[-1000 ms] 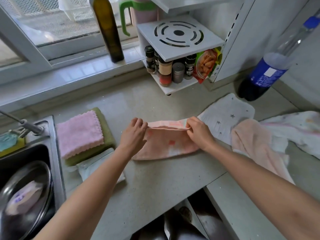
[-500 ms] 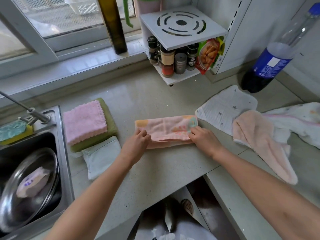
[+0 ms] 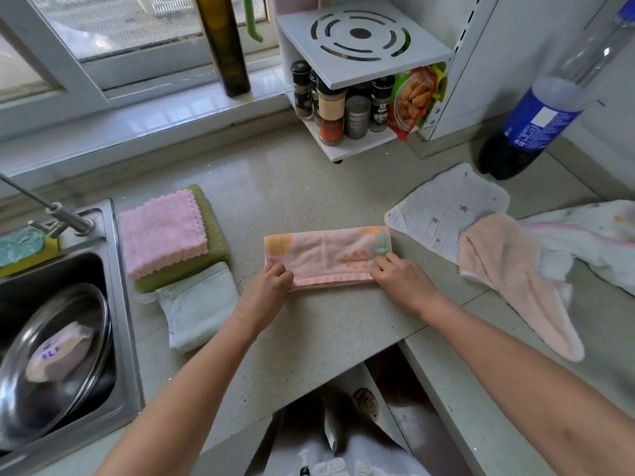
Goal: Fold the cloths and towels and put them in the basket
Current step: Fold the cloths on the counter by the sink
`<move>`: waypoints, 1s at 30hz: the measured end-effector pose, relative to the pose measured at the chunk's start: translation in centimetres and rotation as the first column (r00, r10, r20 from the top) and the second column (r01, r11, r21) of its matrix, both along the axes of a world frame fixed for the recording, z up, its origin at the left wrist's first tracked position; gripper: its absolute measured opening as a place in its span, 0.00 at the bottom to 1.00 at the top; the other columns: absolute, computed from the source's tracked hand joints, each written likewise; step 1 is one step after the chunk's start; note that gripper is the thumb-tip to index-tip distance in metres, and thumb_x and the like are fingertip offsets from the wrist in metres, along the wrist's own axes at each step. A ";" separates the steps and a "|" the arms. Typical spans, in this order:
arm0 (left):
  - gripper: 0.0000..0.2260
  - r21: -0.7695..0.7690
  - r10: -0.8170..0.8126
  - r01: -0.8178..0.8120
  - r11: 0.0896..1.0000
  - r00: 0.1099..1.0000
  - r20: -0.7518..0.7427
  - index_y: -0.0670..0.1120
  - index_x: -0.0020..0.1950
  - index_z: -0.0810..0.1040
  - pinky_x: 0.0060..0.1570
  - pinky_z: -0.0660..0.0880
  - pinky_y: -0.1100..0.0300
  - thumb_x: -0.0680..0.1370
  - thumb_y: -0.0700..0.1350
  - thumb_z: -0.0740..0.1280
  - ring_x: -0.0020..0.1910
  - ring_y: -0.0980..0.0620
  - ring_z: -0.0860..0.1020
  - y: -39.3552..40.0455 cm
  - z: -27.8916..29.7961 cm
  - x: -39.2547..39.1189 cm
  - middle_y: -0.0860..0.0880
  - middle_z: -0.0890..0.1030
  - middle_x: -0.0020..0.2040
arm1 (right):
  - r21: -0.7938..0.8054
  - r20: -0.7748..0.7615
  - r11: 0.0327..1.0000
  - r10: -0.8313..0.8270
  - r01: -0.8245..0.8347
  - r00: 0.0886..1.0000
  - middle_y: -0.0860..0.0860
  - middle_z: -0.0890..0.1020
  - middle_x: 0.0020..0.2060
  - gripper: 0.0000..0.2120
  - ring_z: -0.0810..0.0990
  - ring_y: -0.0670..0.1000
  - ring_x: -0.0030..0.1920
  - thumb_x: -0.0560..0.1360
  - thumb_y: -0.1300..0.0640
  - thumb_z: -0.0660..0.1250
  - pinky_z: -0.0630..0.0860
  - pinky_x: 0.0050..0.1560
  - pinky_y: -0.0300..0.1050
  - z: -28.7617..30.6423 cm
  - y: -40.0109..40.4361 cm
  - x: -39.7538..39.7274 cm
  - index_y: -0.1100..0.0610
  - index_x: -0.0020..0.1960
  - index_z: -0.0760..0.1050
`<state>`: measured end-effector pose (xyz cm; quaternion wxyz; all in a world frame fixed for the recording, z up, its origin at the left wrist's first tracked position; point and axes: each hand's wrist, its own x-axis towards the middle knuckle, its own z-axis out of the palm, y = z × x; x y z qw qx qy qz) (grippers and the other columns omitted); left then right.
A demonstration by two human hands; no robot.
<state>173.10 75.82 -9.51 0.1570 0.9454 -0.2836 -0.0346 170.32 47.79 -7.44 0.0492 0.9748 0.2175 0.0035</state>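
A pink patterned towel (image 3: 326,254) lies folded into a long strip on the counter. My left hand (image 3: 269,283) pinches its near left corner, and my right hand (image 3: 398,276) pinches its near right corner. To the left sits a folded pink cloth (image 3: 161,231) on a folded green cloth (image 3: 213,235), with a folded pale blue cloth (image 3: 199,304) in front of them. At the right lie unfolded cloths: a white star-print cloth (image 3: 443,207), a peach towel (image 3: 508,269) and a white printed cloth (image 3: 598,231). No basket is in view.
A steel sink (image 3: 117,304) with a pot lid (image 3: 55,359) is at the left, with a sponge (image 3: 24,245) beside the tap. A white spice rack (image 3: 360,80) with jars, a dark glass bottle (image 3: 226,46) and a blue-labelled soda bottle (image 3: 536,121) stand at the back.
Both hands folded the pink towel's far edge toward me, making a narrow strip, and now hold its near corners. The camera tilted slightly downward.
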 end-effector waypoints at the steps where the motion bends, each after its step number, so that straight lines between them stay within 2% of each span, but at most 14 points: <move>1: 0.04 0.004 0.006 -0.006 1.000 1.000 -0.024 0.42 0.42 0.77 0.30 0.67 0.58 0.72 0.34 0.70 0.40 0.43 0.77 0.0 0.3 0.0 0.45 0.77 0.42 | 0.012 0.000 1.000 -0.012 0.012 1.000 0.54 0.79 0.33 0.14 0.79 0.54 0.33 0.55 0.69 0.79 0.70 0.21 0.40 -0.1 0.1 0.0 0.61 0.37 0.78; 5: 0.08 0.161 0.035 -0.020 0.987 0.995 -0.089 0.48 0.51 0.79 0.38 0.71 0.56 0.75 0.49 0.66 0.55 0.50 0.75 -0.5 2.4 0.8 0.51 0.78 0.51 | 0.007 -0.137 0.998 -0.063 0.065 0.989 0.51 0.81 0.43 0.05 0.78 0.52 0.45 0.73 0.56 0.67 0.72 0.44 0.46 0.5 0.1 0.2 0.56 0.46 0.79; 6: 0.09 0.159 0.043 -0.034 0.987 0.998 -0.052 0.49 0.52 0.80 0.40 0.71 0.57 0.76 0.51 0.66 0.57 0.50 0.74 -0.8 3.0 1.3 0.52 0.79 0.52 | 0.066 -0.143 0.992 -0.093 0.104 0.985 0.49 0.80 0.44 0.09 0.78 0.51 0.46 0.76 0.52 0.62 0.70 0.48 0.47 0.9 0.3 0.6 0.55 0.47 0.79; 9: 0.08 -0.187 0.205 -0.196 0.963 0.978 0.029 0.44 0.53 0.80 0.41 0.73 0.57 0.79 0.42 0.63 0.49 0.46 0.78 -2.9 3.8 2.8 0.47 0.81 0.51 | 0.341 -0.021 0.918 -0.206 0.201 0.978 0.52 0.81 0.45 0.08 0.79 0.55 0.48 0.78 0.58 0.60 0.70 0.50 0.48 1.7 1.6 2.7 0.58 0.47 0.78; 11: 0.09 -0.397 0.299 -0.296 0.869 0.953 -0.055 0.41 0.55 0.80 0.44 0.71 0.63 0.79 0.36 0.62 0.46 0.47 0.80 -4.8 3.2 3.8 0.45 0.81 0.50 | 0.390 -0.108 0.875 -0.267 0.288 0.958 0.57 0.79 0.57 0.12 0.75 0.58 0.60 0.77 0.64 0.58 0.68 0.61 0.47 1.0 3.4 4.5 0.61 0.58 0.75; 13: 0.12 -0.444 0.287 -0.310 0.841 0.950 -0.120 0.40 0.59 0.79 0.50 0.67 0.70 0.78 0.33 0.62 0.51 0.48 0.79 -6.2 1.8 4.1 0.44 0.81 0.55 | 0.390 -0.248 0.857 -0.255 0.338 0.935 0.58 0.66 0.72 0.21 0.61 0.55 0.74 0.80 0.64 0.52 0.51 0.73 0.42 -0.8 5.4 5.3 0.62 0.72 0.63; 15: 0.15 -0.401 0.224 -0.265 0.877 0.964 -0.146 0.38 0.63 0.76 0.58 0.64 0.70 0.77 0.32 0.62 0.58 0.46 0.77 -6.6 -0.2 3.7 0.42 0.79 0.60 | 0.405 -0.272 0.853 -0.231 0.329 0.934 0.56 0.57 0.76 0.25 0.53 0.53 0.77 0.79 0.58 0.45 0.42 0.73 0.40 -3.0 6.7 4.9 0.60 0.76 0.56; 17: 0.18 -0.325 0.172 -0.210 0.922 0.975 -0.144 0.38 0.68 0.72 0.69 0.61 0.62 0.78 0.34 0.63 0.68 0.46 0.70 -6.1 -2.4 3.1 0.41 0.73 0.68 | 0.458 -0.231 0.810 -0.290 0.367 0.929 0.58 0.57 0.76 0.27 0.53 0.55 0.76 0.78 0.53 0.46 0.46 0.75 0.43 -4.7 7.0 4.0 0.60 0.75 0.58; 19: 0.21 -0.285 0.133 -0.164 0.944 0.983 -0.126 0.39 0.72 0.66 0.74 0.52 0.60 0.79 0.36 0.63 0.74 0.47 0.61 -5.6 -3.8 2.9 0.42 0.66 0.74 | 0.570 -0.129 0.672 -0.496 0.473 0.859 0.61 0.64 0.71 0.25 0.61 0.58 0.72 0.77 0.52 0.55 0.56 0.72 0.47 -5.2 6.5 3.3 0.61 0.71 0.64; 21: 0.23 -0.264 0.087 -0.114 0.958 0.990 -0.109 0.40 0.75 0.62 0.75 0.44 0.64 0.80 0.36 0.61 0.76 0.49 0.55 -5.4 -3.9 3.2 0.44 0.59 0.76 | 0.663 -0.116 0.428 -0.752 0.614 0.649 0.62 0.73 0.61 0.20 0.70 0.61 0.62 0.76 0.51 0.60 0.63 0.62 0.51 -4.3 5.3 3.5 0.63 0.63 0.70; 22: 0.23 -0.243 0.067 -0.091 0.966 0.992 -0.107 0.41 0.76 0.59 0.74 0.40 0.65 0.81 0.37 0.59 0.76 0.49 0.51 -5.4 -3.7 3.2 0.46 0.55 0.76 | 0.678 -0.200 0.275 -0.824 0.682 0.531 0.62 0.75 0.57 0.18 0.72 0.62 0.59 0.76 0.51 0.62 0.64 0.59 0.52 -4.1 4.6 4.2 0.63 0.58 0.72; 24: 0.22 -0.172 0.004 -0.022 0.985 0.994 -0.105 0.46 0.77 0.50 0.73 0.36 0.65 0.82 0.41 0.49 0.77 0.51 0.44 -5.3 -3.4 3.2 0.51 0.47 0.77 | 0.597 -0.357 0.101 -0.855 0.796 0.376 0.60 0.77 0.52 0.17 0.73 0.61 0.55 0.77 0.49 0.63 0.67 0.57 0.52 -4.1 3.1 5.9 0.63 0.51 0.77; 27: 0.23 -0.104 -0.065 0.052 0.993 0.990 -0.126 0.52 0.77 0.45 0.73 0.34 0.62 0.82 0.43 0.46 0.77 0.52 0.41 -5.1 -3.6 3.3 0.55 0.43 0.77 | 0.542 -0.479 0.069 -0.794 0.838 0.375 0.57 0.79 0.40 0.18 0.77 0.56 0.44 0.76 0.45 0.62 0.72 0.47 0.49 -4.1 2.0 7.6 0.59 0.39 0.77; 30: 0.22 -0.026 -0.064 0.061 0.998 0.984 -0.165 0.55 0.76 0.43 0.71 0.29 0.61 0.83 0.50 0.47 0.76 0.55 0.38 -5.3 -3.5 3.7 0.58 0.42 0.76 | 0.587 -0.583 -0.069 -0.727 0.806 0.362 0.53 0.75 0.35 0.12 0.73 0.52 0.36 0.76 0.56 0.65 0.67 0.37 0.42 -4.1 1.5 8.0 0.58 0.35 0.71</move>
